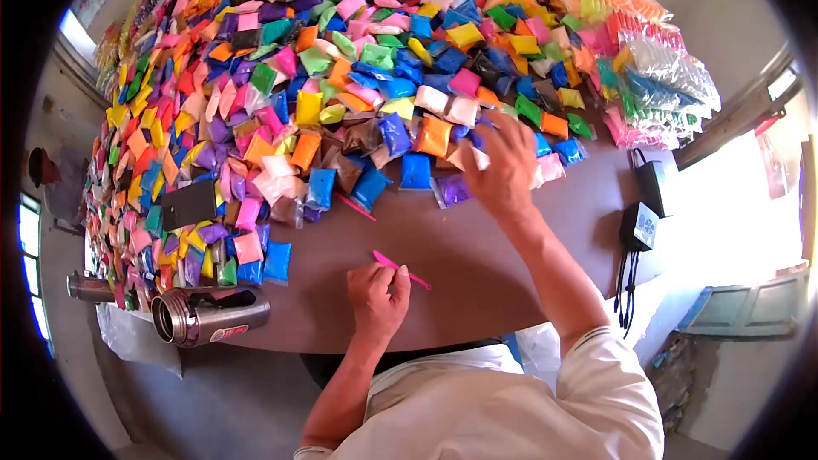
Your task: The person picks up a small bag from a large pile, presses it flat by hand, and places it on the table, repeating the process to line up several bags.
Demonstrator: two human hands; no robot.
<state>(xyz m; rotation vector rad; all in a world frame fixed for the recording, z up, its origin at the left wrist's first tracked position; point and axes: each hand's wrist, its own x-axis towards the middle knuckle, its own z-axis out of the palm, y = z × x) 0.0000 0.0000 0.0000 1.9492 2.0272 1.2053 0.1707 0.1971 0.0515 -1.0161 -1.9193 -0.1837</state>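
- Pink stick [400,270] is pinched in the left hand [377,296], which is closed in a fist near the table's [477,264] near edge.
- Right hand [503,166] reaches the near edge of the packets [341,77], fingers bent over a pale packet [471,156]; I cannot tell whether it grips.
- The step looks like picking a packet; the next move calls for lifting it clear of its neighbours.

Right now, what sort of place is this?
Likely a small packing workshop: small coloured packets cover the brown table, bagged bundles stack at its far right, and the left hand holds a pink stick.
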